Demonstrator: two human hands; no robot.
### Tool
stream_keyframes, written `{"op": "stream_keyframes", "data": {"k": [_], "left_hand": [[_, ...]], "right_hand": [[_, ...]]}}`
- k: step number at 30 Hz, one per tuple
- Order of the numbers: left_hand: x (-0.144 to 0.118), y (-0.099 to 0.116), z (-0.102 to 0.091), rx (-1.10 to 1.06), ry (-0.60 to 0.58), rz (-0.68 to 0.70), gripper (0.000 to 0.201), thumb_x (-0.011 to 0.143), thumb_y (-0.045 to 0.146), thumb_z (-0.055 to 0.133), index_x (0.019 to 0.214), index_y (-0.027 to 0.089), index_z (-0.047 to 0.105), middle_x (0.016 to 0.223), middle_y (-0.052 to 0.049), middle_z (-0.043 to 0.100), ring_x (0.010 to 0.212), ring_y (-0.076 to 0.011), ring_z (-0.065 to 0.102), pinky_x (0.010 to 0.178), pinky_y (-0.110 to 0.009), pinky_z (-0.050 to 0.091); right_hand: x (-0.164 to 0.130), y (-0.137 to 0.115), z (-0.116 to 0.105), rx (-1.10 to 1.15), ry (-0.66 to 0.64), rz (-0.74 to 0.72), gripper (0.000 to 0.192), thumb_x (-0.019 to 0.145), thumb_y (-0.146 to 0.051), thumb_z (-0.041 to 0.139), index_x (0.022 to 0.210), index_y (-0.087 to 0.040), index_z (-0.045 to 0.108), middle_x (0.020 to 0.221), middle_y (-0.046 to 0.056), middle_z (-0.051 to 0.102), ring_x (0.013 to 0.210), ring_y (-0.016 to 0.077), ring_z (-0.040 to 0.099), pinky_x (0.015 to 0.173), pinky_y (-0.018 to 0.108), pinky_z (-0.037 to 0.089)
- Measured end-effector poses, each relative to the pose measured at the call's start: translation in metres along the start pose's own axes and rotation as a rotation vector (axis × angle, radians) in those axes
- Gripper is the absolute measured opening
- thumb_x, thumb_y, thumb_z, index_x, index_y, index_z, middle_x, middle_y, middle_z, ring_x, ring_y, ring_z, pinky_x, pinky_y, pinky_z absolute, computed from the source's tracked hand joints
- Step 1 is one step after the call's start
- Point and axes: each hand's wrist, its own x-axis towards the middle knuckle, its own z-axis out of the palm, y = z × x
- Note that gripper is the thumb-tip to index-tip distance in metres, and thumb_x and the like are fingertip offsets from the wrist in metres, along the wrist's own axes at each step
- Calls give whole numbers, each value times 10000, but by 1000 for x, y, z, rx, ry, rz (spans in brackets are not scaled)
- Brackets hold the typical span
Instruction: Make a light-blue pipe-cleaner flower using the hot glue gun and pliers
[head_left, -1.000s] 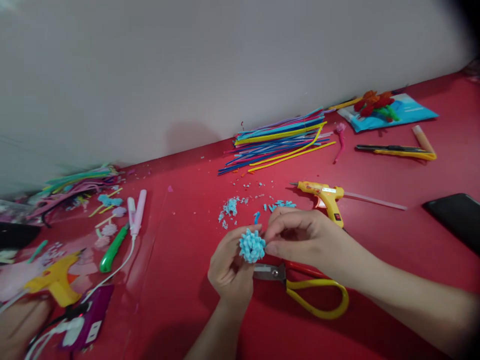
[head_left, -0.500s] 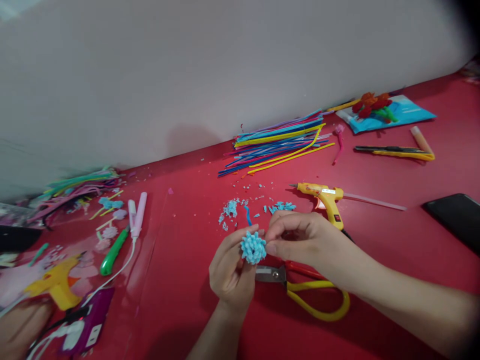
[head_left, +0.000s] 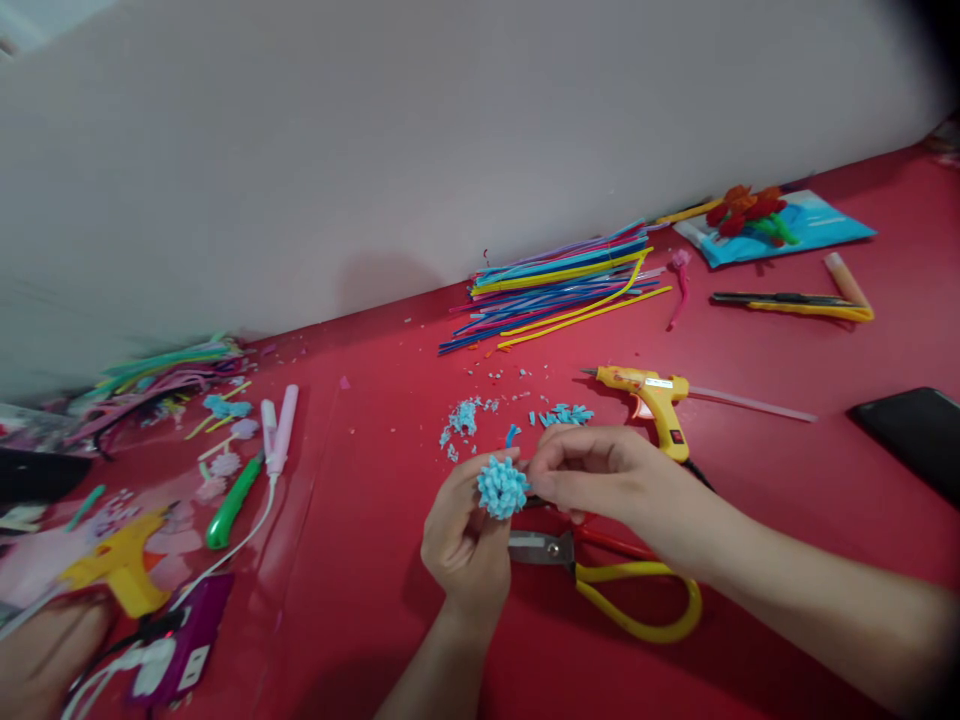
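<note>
A light-blue fuzzy flower, made of many short pipe-cleaner tips, faces up in my left hand. The fingers of that hand are closed around it from below and behind. My right hand has thumb and forefinger pinched at the flower's right edge; whatever lies between them is too small to make out. A short blue strip shows just behind the flower. Beneath my hands lies a pair of scissors with one red and one yellow handle. Cut light-blue pieces are piled beyond my right hand.
A yellow glue gun rests at right, near a black phone. Pipe cleaners lie along the wall. At left are another glue gun, a pink hair straightener, a purple power strip and part of another person.
The flower has shifted slightly left and up and is turned a little in my left hand. The blue strip behind it has changed angle. My right hand stays pinched beside it.
</note>
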Motion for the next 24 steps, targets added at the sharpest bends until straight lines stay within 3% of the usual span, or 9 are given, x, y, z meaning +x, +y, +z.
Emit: {"op": "stream_keyframes", "data": {"k": [12, 24], "left_hand": [[2, 1, -1, 117, -11, 125, 138, 814, 158, 634, 880, 200, 747, 876, -58, 751, 788, -192, 697, 707, -305, 565], [0, -1, -2, 115, -18, 154, 133, 816, 157, 627, 864, 202, 743, 882, -61, 750, 775, -191, 698, 687, -302, 569]], "right_hand": [[-1, 5, 0, 156, 1, 69, 125, 756, -273, 666, 683, -176, 636, 685, -32, 545, 562, 74, 459, 539, 218, 366], [-2, 2, 1, 115, 12, 56, 117, 739, -278, 662, 673, -185, 636, 678, -18, 565, 576, 91, 462, 532, 231, 367]]}}
